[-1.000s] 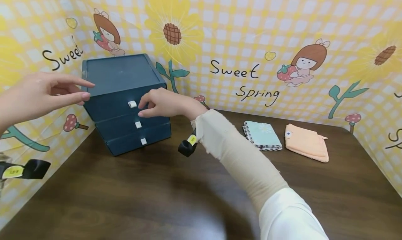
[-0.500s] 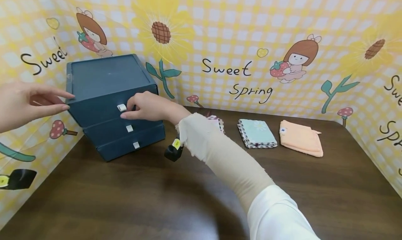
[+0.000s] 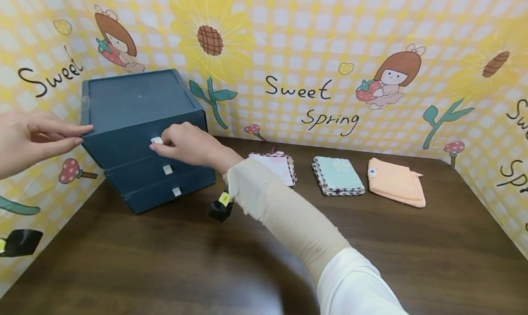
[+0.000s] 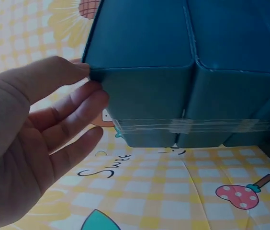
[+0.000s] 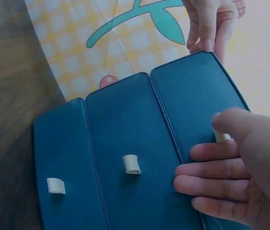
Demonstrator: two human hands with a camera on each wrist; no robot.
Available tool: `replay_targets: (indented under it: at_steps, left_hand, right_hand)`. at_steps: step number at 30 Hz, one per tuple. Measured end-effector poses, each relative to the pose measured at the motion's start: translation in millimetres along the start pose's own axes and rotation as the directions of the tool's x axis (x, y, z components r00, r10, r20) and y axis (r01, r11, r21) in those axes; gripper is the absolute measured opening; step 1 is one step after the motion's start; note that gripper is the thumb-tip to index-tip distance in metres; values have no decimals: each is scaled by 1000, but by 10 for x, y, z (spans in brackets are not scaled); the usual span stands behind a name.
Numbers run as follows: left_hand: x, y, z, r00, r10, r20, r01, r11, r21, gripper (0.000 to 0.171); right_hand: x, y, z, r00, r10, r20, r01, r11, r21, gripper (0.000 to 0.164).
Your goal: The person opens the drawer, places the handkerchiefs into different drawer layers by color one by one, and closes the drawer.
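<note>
A dark blue three-drawer storage box (image 3: 136, 99) stands at the left of the table. My right hand (image 3: 191, 143) is at its top drawer (image 5: 197, 91), with the thumb and index finger pinching the white pull tab (image 3: 156, 140); the other fingers lie along the drawer front in the right wrist view. My left hand (image 4: 34, 120) touches the box's upper left front corner with thumb and fingertips, its fingers fairly straight. Below, the middle tab (image 3: 167, 169) and the bottom tab (image 3: 176, 191) hang free. All three drawers look closed.
Right of the box on the brown table (image 3: 173, 269) lie a folded white cloth (image 3: 274, 164) with a checked edge, a folded mint cloth (image 3: 340, 175) and a folded peach cloth (image 3: 396, 182). A yellow checked backdrop (image 3: 313, 35) rises behind and at the sides.
My right hand has moved left onto the top drawer's tab and pinches it. The left hand has come down to the box's corner. The view has shifted, uncovering the white cloth.
</note>
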State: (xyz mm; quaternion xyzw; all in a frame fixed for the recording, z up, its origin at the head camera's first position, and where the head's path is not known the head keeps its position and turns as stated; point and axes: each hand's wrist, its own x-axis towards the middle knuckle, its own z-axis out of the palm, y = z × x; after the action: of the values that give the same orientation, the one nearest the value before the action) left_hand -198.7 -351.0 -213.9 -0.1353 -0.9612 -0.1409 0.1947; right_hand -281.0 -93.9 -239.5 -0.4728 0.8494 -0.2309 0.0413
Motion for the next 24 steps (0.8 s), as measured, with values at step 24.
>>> replay_targets:
  at_steps: [24]
  left_hand:
    - [-4,-31,36,1000,-30,1,30,998,-60,33]
  right_hand:
    - [-168,-98,50,999,39,-9,-40,992,-116,38]
